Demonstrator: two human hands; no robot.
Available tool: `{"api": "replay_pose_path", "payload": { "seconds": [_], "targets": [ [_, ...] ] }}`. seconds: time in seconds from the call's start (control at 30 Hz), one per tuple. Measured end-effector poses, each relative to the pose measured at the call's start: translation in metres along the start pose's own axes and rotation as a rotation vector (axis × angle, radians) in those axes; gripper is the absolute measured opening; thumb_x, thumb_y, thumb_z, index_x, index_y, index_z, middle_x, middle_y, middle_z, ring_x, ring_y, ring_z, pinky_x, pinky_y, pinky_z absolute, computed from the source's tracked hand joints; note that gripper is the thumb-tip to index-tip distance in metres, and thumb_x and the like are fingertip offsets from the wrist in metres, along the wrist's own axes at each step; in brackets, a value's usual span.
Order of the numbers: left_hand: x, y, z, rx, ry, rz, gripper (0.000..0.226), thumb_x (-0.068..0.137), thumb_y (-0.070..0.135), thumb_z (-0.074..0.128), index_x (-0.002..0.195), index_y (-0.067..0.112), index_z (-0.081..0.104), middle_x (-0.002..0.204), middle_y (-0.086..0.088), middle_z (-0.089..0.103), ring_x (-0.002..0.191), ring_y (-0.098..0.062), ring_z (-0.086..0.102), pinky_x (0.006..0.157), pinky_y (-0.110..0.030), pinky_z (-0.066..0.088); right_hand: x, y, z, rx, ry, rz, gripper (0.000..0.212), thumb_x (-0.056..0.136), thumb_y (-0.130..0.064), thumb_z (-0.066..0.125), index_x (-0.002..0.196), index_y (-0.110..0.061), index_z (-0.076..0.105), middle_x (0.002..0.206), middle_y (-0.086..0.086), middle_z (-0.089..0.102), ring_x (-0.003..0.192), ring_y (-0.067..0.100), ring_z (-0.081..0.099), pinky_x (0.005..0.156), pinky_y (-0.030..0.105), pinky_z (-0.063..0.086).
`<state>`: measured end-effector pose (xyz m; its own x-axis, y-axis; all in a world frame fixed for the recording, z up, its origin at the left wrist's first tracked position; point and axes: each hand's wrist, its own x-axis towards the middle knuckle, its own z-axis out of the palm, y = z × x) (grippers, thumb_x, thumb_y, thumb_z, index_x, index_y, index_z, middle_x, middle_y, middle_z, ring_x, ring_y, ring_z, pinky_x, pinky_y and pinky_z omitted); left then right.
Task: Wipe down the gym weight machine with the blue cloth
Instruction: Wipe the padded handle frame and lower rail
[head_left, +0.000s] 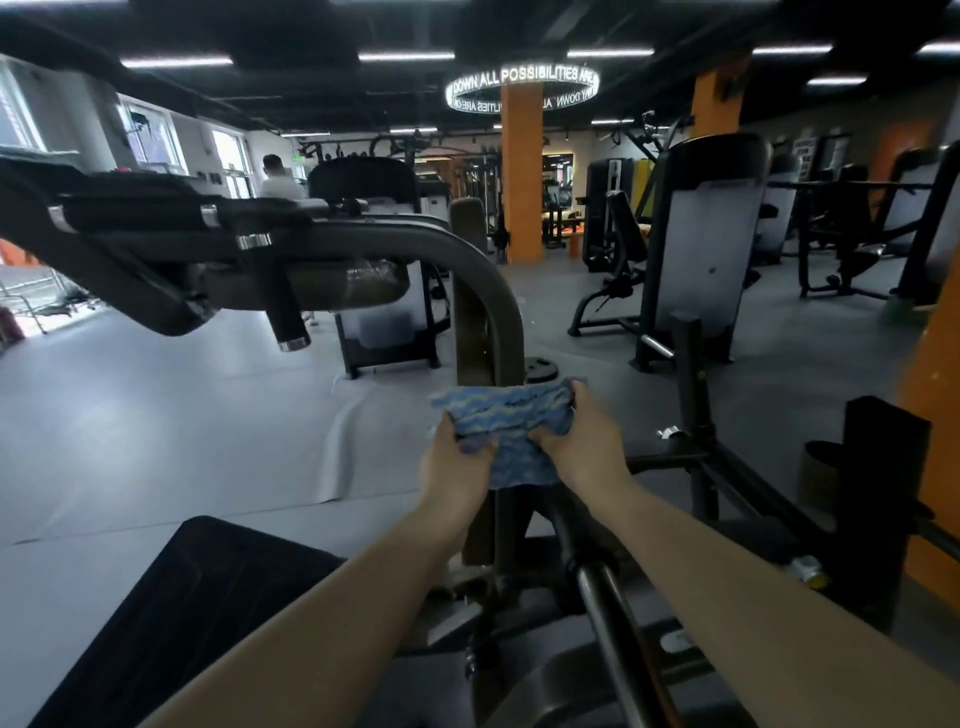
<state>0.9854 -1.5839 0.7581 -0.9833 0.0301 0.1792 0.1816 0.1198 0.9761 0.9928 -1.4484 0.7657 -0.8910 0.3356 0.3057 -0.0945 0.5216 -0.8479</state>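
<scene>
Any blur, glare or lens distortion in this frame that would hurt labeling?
Head view: strong wide-angle bending at the edges; windows at left blown out; ceiling dim; blue cloth slightly soft, yet both the left hand and right hand read clearly.

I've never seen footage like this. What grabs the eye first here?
Two bare arms reach out at centre: the left hand and right hand both hold a blue cloth against the machine's curved grey bar. Above, a glowing ring sign circles an orange pillar under the dark ceiling.
</scene>
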Motion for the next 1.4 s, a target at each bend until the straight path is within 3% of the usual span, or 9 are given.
{"api": "replay_pose_path", "payload": {
  "seconds": [0.27,0.43,0.63,0.73,0.87,1.0,1.17,1.27,1.4],
  "targets": [
    [0.132,-0.005,0.033,0.019,0.016,0.006,0.065,0.088,0.017,0.055,0.146,0.014,0.026,0.125,-0.006,0.058,0.106,-0.021,0.061,0.093,-0.044,0.051,0.135,0.009,0.023,0.023,0.006,-0.014,0.054,0.088,-0.017,0.062,0.135,-0.010,0.035,0.115,0.009,0.061,0.100,0.023,0.060,0.075,0.024,0.043],
    [0.182,-0.016,0.046,-0.063,-0.020,-0.025,0.061,0.088,0.008,0.059,0.142,0.010,0.030,0.125,-0.009,0.057,0.110,-0.022,0.059,0.095,-0.040,0.049,0.186,0.024,0.034,0.049,-0.058,0.013,0.053,0.093,-0.012,0.049,0.142,-0.015,0.028,0.120,0.013,0.058,0.101,0.024,0.059,0.080,0.028,0.044],
    [0.233,-0.035,0.056,-0.054,-0.146,0.019,0.062,0.085,0.023,0.066,0.137,0.008,0.036,0.125,-0.010,0.057,0.113,-0.025,0.057,0.094,-0.037,0.049,0.226,0.019,0.046,0.144,-0.175,-0.012,0.055,0.097,-0.001,0.037,0.147,-0.018,0.022,0.128,-0.005,0.042,0.112,0.011,0.046,0.097,0.023,0.036],
    [0.253,-0.037,0.059,-0.053,-0.259,-0.004,0.061,0.090,0.018,0.062,0.142,0.010,0.032,0.129,-0.006,0.055,0.112,-0.019,0.057,0.090,-0.028,0.051,0.236,0.019,0.054,0.242,-0.264,0.046,0.054,0.098,-0.001,0.035,0.146,-0.025,0.026,0.133,-0.003,0.046,0.112,0.014,0.051,0.098,0.028,0.042],
    [0.268,-0.034,0.059,0.045,-0.300,0.071,0.057,0.088,0.016,0.064,0.138,0.012,0.038,0.122,0.001,0.059,0.106,-0.013,0.059,0.086,-0.021,0.047,0.241,0.018,0.053,0.427,-0.308,0.111,0.052,0.092,0.013,0.034,0.121,-0.027,0.047,0.111,0.000,0.063,0.097,0.013,0.063,0.082,0.024,0.053],
    [0.268,-0.027,0.058,-0.078,-0.224,0.114,0.048,0.085,0.011,0.066,0.129,0.013,0.048,0.111,0.006,0.064,0.103,-0.013,0.062,0.089,-0.027,0.051,0.246,0.012,0.052,0.304,-0.327,0.040,0.046,0.096,0.003,0.042,0.132,-0.025,0.047,0.128,0.003,0.059,0.116,0.017,0.057,0.102,0.035,0.046],
    [0.268,0.011,0.060,-0.341,-0.039,0.179,0.038,0.091,0.010,0.058,0.128,0.010,0.051,0.113,0.002,0.064,0.104,-0.015,0.062,0.090,-0.033,0.052,0.262,-0.044,0.045,0.077,-0.308,-0.218,0.048,0.098,0.002,0.035,0.141,-0.019,0.035,0.128,-0.012,0.047,0.119,0.005,0.046,0.088,0.002,0.038],
    [0.277,0.036,0.047,-0.549,0.136,0.109,0.030,0.095,0.012,0.051,0.124,0.006,0.051,0.115,-0.011,0.063,0.105,-0.027,0.061,0.092,-0.041,0.049,0.278,-0.078,0.048,-0.119,-0.382,-0.362,0.050,0.099,-0.011,0.035,0.145,-0.031,0.030,0.138,0.001,0.048,0.120,0.015,0.049,0.100,0.024,0.040],
    [0.285,0.056,0.024,-0.686,0.222,0.156,0.015,0.096,0.008,0.046,0.108,0.011,0.055,0.112,-0.013,0.062,0.104,-0.024,0.061,0.093,-0.037,0.047,0.281,-0.106,0.050,-0.269,-0.418,-0.483,0.047,0.101,-0.025,0.033,0.147,-0.032,0.024,0.138,0.002,0.048,0.119,0.016,0.048,0.090,0.024,0.037]
  ]
}}
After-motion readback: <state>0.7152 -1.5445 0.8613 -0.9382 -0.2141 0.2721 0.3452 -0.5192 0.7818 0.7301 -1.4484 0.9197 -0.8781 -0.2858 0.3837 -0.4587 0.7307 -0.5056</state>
